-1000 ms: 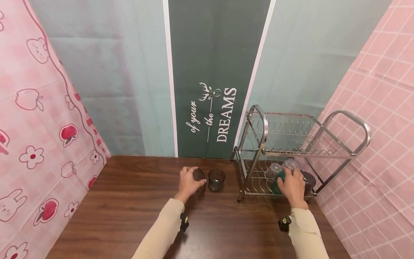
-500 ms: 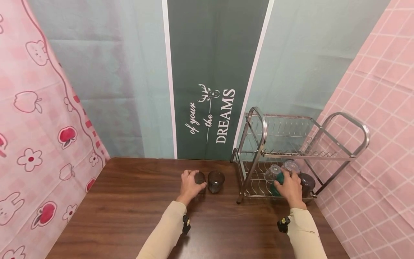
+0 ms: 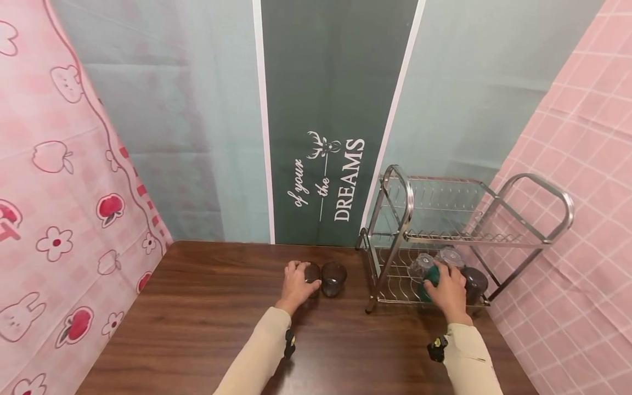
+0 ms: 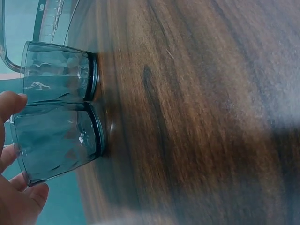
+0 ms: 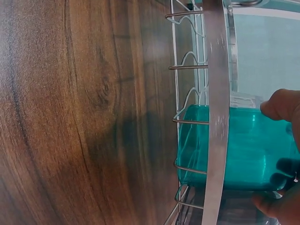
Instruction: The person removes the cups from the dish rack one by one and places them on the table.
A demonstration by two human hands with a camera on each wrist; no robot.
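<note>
In the rack (image 5: 217, 140) at four o'clock stand three cups (image 3: 475, 282), plus a teal cup (image 5: 253, 150) my right fingers (image 5: 280, 105) grip; at six, two dark glasses (image 4: 56, 140) remain on the surface (image 3: 345, 351), my left fingers (image 4: 38, 194) gripping one: seemingly midway.

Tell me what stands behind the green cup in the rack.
Behind the green cup, a clear glass shows toward the left and another toward the right. The cup and the right hand partly cover them; anything fully behind these cannot be seen.
</note>
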